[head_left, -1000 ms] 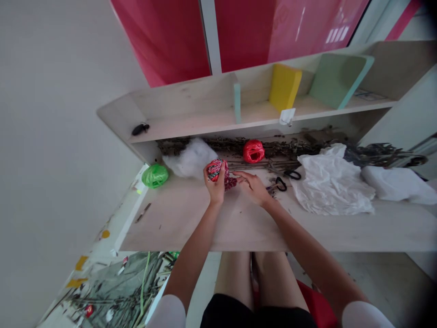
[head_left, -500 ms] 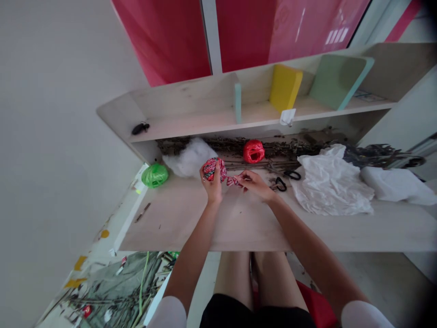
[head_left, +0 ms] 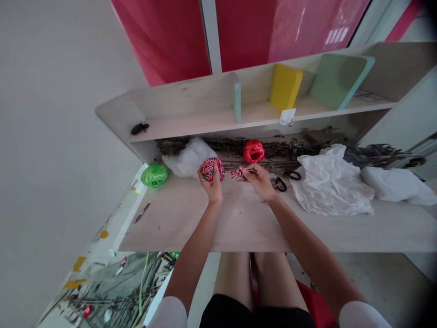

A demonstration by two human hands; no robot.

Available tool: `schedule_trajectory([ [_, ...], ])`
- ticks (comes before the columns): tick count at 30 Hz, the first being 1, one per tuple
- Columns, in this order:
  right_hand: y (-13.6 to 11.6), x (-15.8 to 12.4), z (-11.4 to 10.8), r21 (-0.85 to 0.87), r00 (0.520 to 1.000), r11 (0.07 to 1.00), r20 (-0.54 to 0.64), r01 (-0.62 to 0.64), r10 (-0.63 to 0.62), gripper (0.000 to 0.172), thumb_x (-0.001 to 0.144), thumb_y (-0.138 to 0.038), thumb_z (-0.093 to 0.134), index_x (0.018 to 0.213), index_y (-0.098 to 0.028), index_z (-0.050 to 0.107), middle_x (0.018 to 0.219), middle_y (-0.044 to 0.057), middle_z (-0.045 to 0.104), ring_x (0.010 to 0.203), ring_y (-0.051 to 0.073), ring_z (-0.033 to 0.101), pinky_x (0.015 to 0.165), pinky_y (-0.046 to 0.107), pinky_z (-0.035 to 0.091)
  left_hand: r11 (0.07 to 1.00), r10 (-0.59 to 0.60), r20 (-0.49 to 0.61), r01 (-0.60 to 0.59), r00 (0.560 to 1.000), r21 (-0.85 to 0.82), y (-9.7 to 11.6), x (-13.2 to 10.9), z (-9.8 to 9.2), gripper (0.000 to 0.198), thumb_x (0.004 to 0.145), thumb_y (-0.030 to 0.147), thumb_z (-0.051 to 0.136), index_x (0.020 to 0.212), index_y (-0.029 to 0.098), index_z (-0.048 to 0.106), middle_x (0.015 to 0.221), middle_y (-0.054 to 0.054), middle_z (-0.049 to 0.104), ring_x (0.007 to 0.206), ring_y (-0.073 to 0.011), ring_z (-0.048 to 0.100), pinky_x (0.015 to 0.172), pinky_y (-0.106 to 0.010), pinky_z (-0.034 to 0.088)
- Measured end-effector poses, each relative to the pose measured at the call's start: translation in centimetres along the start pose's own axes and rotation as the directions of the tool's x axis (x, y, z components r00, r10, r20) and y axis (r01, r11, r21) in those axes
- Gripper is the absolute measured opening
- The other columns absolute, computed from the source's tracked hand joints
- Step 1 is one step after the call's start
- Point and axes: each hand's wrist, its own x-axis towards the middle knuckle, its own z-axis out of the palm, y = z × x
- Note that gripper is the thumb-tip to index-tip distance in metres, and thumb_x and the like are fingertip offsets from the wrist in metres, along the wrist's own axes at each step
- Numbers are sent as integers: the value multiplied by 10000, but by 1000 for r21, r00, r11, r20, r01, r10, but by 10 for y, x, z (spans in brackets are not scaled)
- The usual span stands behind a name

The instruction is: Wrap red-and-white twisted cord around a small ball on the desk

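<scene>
My left hand (head_left: 213, 187) is closed round a ball of red, white and green string (head_left: 211, 168), held just above the wooden desk (head_left: 191, 218). My right hand (head_left: 261, 182) pinches the loose end of that string (head_left: 238, 173) a little to the right of the ball. A short length of string runs between the two hands. Black-handled scissors (head_left: 285, 180) lie on the desk just right of my right hand.
A red string ball (head_left: 253, 151) and a green one (head_left: 154, 175) sit on the desk, with white stuffing (head_left: 189, 158), dry twigs (head_left: 300, 148) and crumpled white sheets (head_left: 332, 182). A shelf (head_left: 218, 120) holds yellow (head_left: 285, 86) and green blocks (head_left: 337, 79). Cuttings litter the floor (head_left: 112, 291) at left.
My right hand has taken hold of the string's loose end and drawn it up and to the right, away from the ball. My left hand has shifted slightly left with the ball.
</scene>
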Motion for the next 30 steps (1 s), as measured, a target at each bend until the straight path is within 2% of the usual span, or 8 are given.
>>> schedule_trajectory([
  [5, 1, -1, 1, -111, 986, 988, -115, 111, -124, 405, 727, -582, 672, 720, -201, 533, 708, 17, 612, 616, 138, 571, 624, 298, 519, 998, -52, 52, 53, 997, -17, 8, -3, 1, 422, 736, 507, 704, 998, 206, 566, 1020, -69, 664, 951, -182, 653, 911, -340, 511],
  [9, 6, -2, 1, -250, 964, 953, -159, 169, -213, 371, 772, -558, 638, 760, -200, 543, 743, 34, 617, 649, 161, 592, 642, 318, 518, 989, -102, 199, 121, 975, -86, 13, -13, 5, 457, 682, 444, 765, 1007, 204, 549, 1006, -60, 675, 912, -177, 670, 906, -357, 522],
  [12, 5, -3, -2, -354, 943, 909, -162, 221, -292, 345, 810, -536, 610, 785, -195, 557, 766, 42, 618, 679, 167, 592, 664, 322, 515, 983, -122, 292, 156, 949, -99, 15, -20, 8, 551, 605, 377, 824, 1035, 198, 530, 1001, -54, 671, 893, -175, 673, 885, -351, 530],
  [17, -1, -7, -3, -448, 921, 848, -120, 283, -371, 291, 843, -485, 588, 800, -197, 573, 825, 65, 617, 769, 190, 591, 641, 310, 520, 993, -70, 312, 96, 947, -69, 9, -22, 7, 541, 609, 325, 819, 1036, 187, 518, 981, -54, 658, 870, -161, 662, 870, -332, 532],
  [24, -2, -10, 0, -452, 935, 850, -88, 271, -345, 251, 850, -453, 582, 863, -203, 575, 917, 85, 619, 851, 211, 595, 682, 340, 537, 1000, 24, 342, -25, 940, -1, -1, -19, 3, 517, 630, 298, 781, 1059, 193, 513, 993, -56, 650, 872, -166, 653, 856, -330, 531],
  [27, -1, -9, 3, -326, 960, 919, -96, 221, -264, 301, 825, -484, 612, 916, -206, 539, 950, 85, 639, 849, 202, 614, 701, 334, 537, 998, 54, 348, -64, 936, 17, -4, -19, 2, 532, 628, 269, 767, 1091, 194, 515, 1026, -61, 641, 905, -176, 646, 865, -335, 524],
  [30, 0, -9, 6, -196, 980, 967, -83, 162, -181, 365, 772, -503, 669, 926, -212, 511, 893, 58, 657, 799, 190, 631, 697, 325, 536, 994, 74, 357, -97, 931, 47, -6, -18, 0, 541, 617, 238, 758, 1100, 196, 519, 1034, -63, 640, 917, -188, 641, 867, -342, 518],
])
